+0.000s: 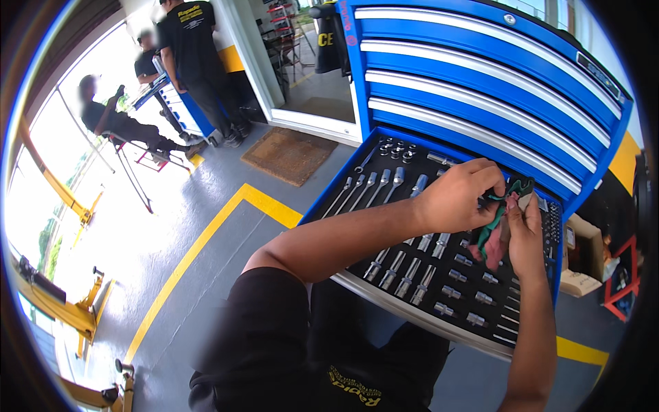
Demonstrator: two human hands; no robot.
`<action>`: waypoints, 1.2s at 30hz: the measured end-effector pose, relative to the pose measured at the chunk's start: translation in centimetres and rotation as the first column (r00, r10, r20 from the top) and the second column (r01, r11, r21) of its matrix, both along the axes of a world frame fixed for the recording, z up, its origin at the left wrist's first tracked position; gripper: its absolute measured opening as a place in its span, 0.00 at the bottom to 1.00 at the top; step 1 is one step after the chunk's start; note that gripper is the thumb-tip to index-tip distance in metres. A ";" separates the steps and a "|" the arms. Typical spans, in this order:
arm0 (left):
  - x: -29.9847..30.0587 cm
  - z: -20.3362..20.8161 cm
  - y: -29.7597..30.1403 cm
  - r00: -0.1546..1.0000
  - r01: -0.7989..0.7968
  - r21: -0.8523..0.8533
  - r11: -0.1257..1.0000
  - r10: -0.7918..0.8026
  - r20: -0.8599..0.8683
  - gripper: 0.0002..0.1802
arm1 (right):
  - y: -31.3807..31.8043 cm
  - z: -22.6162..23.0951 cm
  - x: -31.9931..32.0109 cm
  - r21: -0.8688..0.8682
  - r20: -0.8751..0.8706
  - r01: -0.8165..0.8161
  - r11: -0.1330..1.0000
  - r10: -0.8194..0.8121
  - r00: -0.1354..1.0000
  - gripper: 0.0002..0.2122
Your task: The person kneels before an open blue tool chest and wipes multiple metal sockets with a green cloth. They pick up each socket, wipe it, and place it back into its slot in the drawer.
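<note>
Over the open drawer of a blue tool chest, both my hands meet at a crumpled red and green rag. My right hand is closed on it, thumb up, and the red part hangs below. My left hand reaches across from the left, its fingers curled and pinching the rag's green upper edge. Something small and dark shows under those fingers; its kind is hidden. Beneath the hands, black foam holds chrome sockets, combination wrenches and short sockets in rows.
Closed blue drawers with silver handles rise behind the open one. An open cardboard box and a red frame stand at the right. A brown doormat lies by the doorway. Several people are at the far left, near yellow lift arms.
</note>
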State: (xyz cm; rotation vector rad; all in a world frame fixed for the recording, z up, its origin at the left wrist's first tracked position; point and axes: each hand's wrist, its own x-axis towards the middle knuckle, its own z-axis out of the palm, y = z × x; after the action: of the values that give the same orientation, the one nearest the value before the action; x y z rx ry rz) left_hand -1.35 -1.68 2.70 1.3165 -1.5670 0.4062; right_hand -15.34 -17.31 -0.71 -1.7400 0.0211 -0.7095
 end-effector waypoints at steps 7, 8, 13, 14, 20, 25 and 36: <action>0.8 -0.8 -0.2 0.694 0.341 0.035 0.939 -0.227 -0.683 0.16 | 1.1 1.2 -1.5 -0.151 -0.111 0.001 0.989 -0.018 0.994 0.14; 0.4 -0.3 -0.4 0.702 0.342 0.052 0.938 -0.219 -0.678 0.15 | 0.4 0.7 -1.4 -0.197 -0.032 0.042 0.980 -0.049 0.998 0.14; -0.1 0.4 -0.1 0.977 0.121 0.132 0.984 -0.094 -0.192 0.14 | -0.8 -0.5 -0.4 0.016 0.077 0.039 0.999 -0.041 0.996 0.15; 0.3 0.3 -0.4 0.988 0.109 0.093 0.990 -0.098 -0.119 0.14 | -0.7 -0.3 -0.3 -0.016 0.080 0.036 0.999 -0.035 0.996 0.16; 2.1 -1.2 -0.2 0.839 0.202 -0.023 0.979 -0.185 -0.511 0.21 | 0.5 0.9 0.2 0.115 0.029 -0.129 0.985 0.126 0.992 0.16; -0.3 0.5 -0.3 0.975 0.004 -0.150 0.989 0.030 0.221 0.14 | -1.2 -0.2 -0.2 0.132 0.028 -0.181 0.975 0.178 0.984 0.14; 0.5 -0.1 -0.9 0.961 -0.132 0.015 0.991 0.124 0.248 0.18 | -0.9 0.3 -0.1 0.094 0.001 -0.158 0.983 0.159 0.987 0.15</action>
State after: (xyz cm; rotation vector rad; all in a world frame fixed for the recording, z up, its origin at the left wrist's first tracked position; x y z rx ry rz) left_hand -0.90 -2.55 2.55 1.4397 -1.7029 0.6495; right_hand -15.41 -18.26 -0.37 -1.6340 -0.0781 -0.5776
